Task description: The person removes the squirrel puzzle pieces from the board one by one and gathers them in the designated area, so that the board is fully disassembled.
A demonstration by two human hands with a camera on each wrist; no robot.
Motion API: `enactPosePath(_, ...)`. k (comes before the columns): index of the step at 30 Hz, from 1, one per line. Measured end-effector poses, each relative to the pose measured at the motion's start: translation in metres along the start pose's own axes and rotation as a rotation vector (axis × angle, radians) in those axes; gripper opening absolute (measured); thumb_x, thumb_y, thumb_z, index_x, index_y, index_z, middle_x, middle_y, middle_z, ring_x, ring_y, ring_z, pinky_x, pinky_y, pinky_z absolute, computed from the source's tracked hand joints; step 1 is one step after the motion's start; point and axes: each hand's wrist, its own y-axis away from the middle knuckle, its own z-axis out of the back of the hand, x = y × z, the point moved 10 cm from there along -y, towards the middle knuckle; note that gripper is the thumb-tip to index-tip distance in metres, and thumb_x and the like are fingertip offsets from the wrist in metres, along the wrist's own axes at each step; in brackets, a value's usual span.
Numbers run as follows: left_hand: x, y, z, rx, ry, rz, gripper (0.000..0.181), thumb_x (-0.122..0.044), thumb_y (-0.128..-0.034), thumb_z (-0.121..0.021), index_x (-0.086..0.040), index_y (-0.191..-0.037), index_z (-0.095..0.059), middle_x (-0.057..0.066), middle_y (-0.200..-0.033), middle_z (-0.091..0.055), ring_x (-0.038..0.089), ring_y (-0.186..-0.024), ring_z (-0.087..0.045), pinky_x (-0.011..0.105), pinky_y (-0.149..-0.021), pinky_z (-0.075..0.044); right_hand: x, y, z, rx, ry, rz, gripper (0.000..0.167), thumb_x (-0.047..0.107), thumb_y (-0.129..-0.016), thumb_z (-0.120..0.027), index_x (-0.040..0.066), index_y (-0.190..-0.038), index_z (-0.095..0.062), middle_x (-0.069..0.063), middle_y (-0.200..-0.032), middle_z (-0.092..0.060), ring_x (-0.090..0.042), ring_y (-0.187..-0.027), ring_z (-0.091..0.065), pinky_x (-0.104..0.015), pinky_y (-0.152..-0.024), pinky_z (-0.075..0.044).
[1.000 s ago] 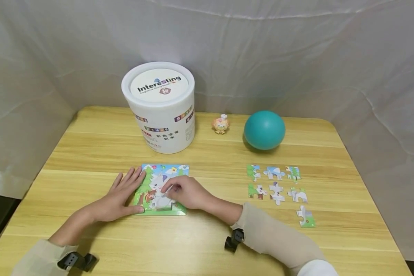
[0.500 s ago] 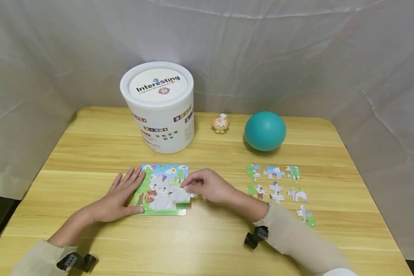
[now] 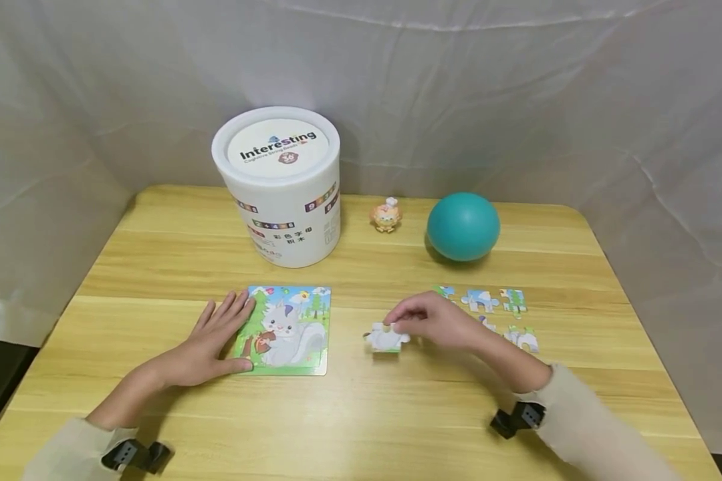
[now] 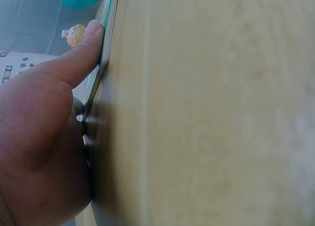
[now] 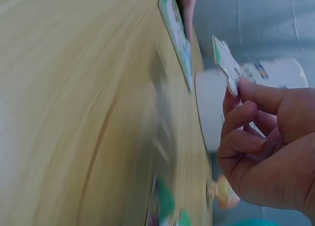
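A flat puzzle board [image 3: 283, 371] with a grey squirrel picture lies at the left of the table. My left hand [image 3: 198, 351] rests beside it with fingers spread, the thumb and fingertips touching its left edge. In the left wrist view the thumb [image 4: 81, 53] lies straight along the board's edge. To the right of the board, my right hand [image 3: 448, 324] pinches a puzzle piece [image 3: 385, 341] between thumb and finger, held above the table. The right wrist view shows that piece [image 5: 226, 61] tilted in the fingertips, the other fingers curled.
Loose puzzle pieces [image 3: 480, 300] lie in rows at the right, partly hidden by my right arm. Behind stand a large white tub [image 3: 295, 220], a small chick figurine [image 3: 386, 217] and a teal ball [image 3: 463, 227]. Grey cloth [image 3: 457, 100] surrounds the table.
My right hand has lifted the puzzle piece off the board and moved it to the right, towards the loose pieces. The left hand has stayed at the board's edge.
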Motion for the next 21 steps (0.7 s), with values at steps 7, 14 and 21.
enactPosePath(7, 0.000, 0.001, 0.002, -0.004, -0.006, 0.001, 0.100, -0.039, -0.0948, -0.072, -0.003, -0.163, -0.008, 0.023, -0.169, 0.003, 0.042, -0.154, 0.011, 0.049, -0.119, 0.019, -0.026, 0.036, 0.032, -0.002, 0.046, -0.055, 0.015, 0.014, -0.100, -0.067, 0.008, -0.110, -0.076, -0.004, -0.092, -0.071, -0.013, -0.069, -0.053, -0.028, -0.062, -0.049)
enactPosePath(14, -0.002, -0.002, 0.002, -0.001, -0.008, -0.002, 0.100, -0.039, -0.0947, -0.072, -0.002, -0.163, -0.009, 0.024, -0.168, 0.003, 0.043, -0.154, 0.011, 0.051, -0.119, 0.019, -0.052, 0.070, 0.058, -0.018, 0.078, -0.115, 0.017, 0.017, -0.100, -0.067, 0.008, -0.111, -0.075, -0.005, -0.098, -0.070, -0.012, -0.075, -0.054, -0.027, -0.064, -0.049)
enactPosePath(21, -0.001, -0.001, 0.001, 0.002, -0.011, 0.005, 0.100, -0.039, -0.0946, -0.072, -0.002, -0.163, -0.009, 0.023, -0.168, 0.003, 0.043, -0.154, 0.010, 0.050, -0.119, 0.019, -0.067, 0.096, 0.064, 0.042, 0.033, -0.135, 0.016, 0.013, -0.100, -0.065, 0.005, -0.111, -0.074, -0.008, -0.101, -0.071, -0.011, -0.077, -0.055, -0.026, -0.066, -0.049)
